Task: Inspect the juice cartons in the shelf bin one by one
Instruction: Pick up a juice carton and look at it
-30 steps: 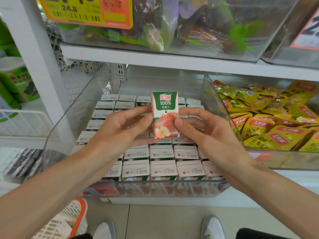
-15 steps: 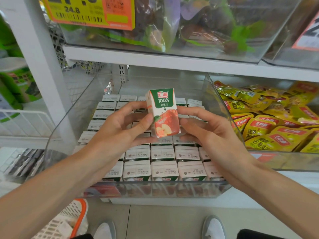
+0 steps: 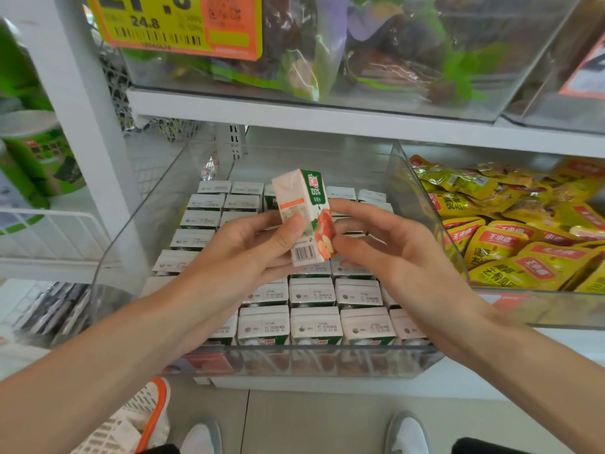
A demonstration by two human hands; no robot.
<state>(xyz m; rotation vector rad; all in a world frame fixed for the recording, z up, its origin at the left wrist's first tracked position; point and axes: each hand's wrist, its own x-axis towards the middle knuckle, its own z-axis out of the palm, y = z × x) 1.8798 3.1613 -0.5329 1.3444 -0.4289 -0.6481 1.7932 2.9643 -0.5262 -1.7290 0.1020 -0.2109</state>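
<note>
1. Holding one held carton [image 3: 304,217] above the middle of the shelf bin [image 3: 311,350], lifted clear of the rows beneath; both hands are on it.
2. Carton attitude: tilted, top leaning to the left. The narrow white side with an orange band and a barcode faces the camera. The green-topped front with "100%" and an apple picture is turned to the right.
3. Left hand [image 3: 242,253]: thumb pressed flat on the white side panel just above the barcode, fingers curled round behind, so the carton is pinched between them.
4. Right hand [image 3: 393,257]: fingers loosely curled, index tip and thumb tip touching the carton's right-hand edge, a light pinch on the printed front.
5. Remaining cartons [image 3: 314,326] stand upright in tight rows in the clear bin, white tops up with printed date codes. The rows fill the bin's front and middle.
6. Adjacent bin to the right: yellow snack packets [image 3: 510,250], heaped loosely.
7. Shelf above: clear bin of bagged goods [image 3: 393,60] with a yellow-and-orange price tag [image 3: 176,24] at its left.
8. Floor below: two pale shoes [image 3: 406,434] and the corner of an orange-rimmed basket [image 3: 144,417].
</note>
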